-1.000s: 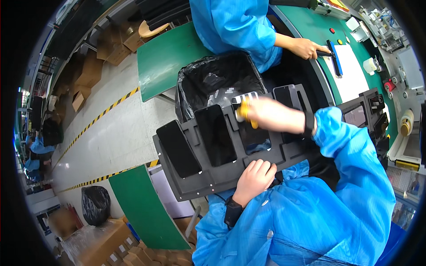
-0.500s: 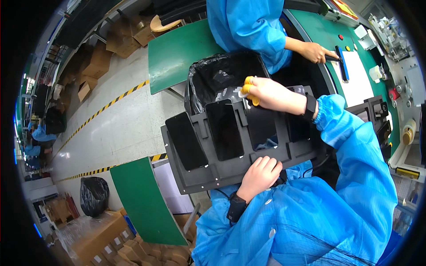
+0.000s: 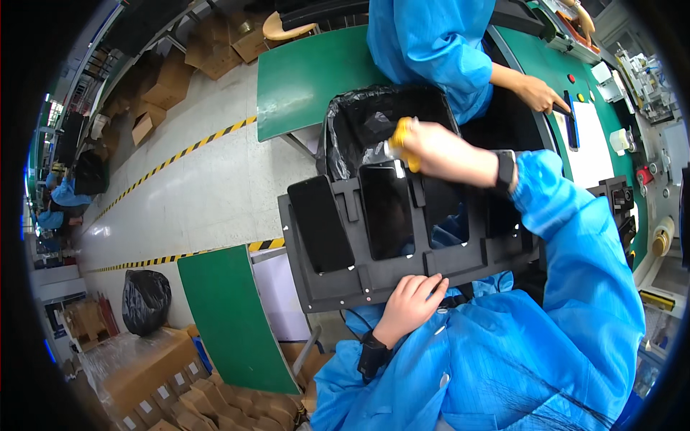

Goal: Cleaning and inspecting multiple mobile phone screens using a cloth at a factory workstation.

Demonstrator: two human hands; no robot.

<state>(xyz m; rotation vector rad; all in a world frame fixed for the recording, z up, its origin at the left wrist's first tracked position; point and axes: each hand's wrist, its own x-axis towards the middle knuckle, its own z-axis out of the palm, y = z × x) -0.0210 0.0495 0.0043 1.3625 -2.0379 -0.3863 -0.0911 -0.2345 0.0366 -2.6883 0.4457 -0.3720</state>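
Note:
A black slotted tray (image 3: 334, 291) lies before me, with several dark, glossy phones in its slots. The first phone (image 3: 321, 225) is at the left, the second phone (image 3: 388, 212) beside it, the third phone (image 3: 447, 212) further right. My right hand (image 3: 438, 151) is closed above the second phone's far end. Yellow coverings like finger cots (image 3: 406, 144) show at its fingertips, with a small pale piece beside them; motion blur hides what it is. My left hand (image 3: 412, 305) rests on the tray's near edge, fingers stretched out.
Beyond the tray stands a bin lined with a black bag (image 3: 341, 136). Past it, a co-worker's hand (image 3: 539, 93) reaches to a black and blue bar-shaped tool (image 3: 572, 122) on a green bench. Green boards (image 3: 223, 316) and cartons (image 3: 162, 79) stand at left.
My view has shifted, moving the tray rightward in the picture. My right hand has moved left over the tray to the second phone's top. The co-worker's hand has loosened from the tool's handle.

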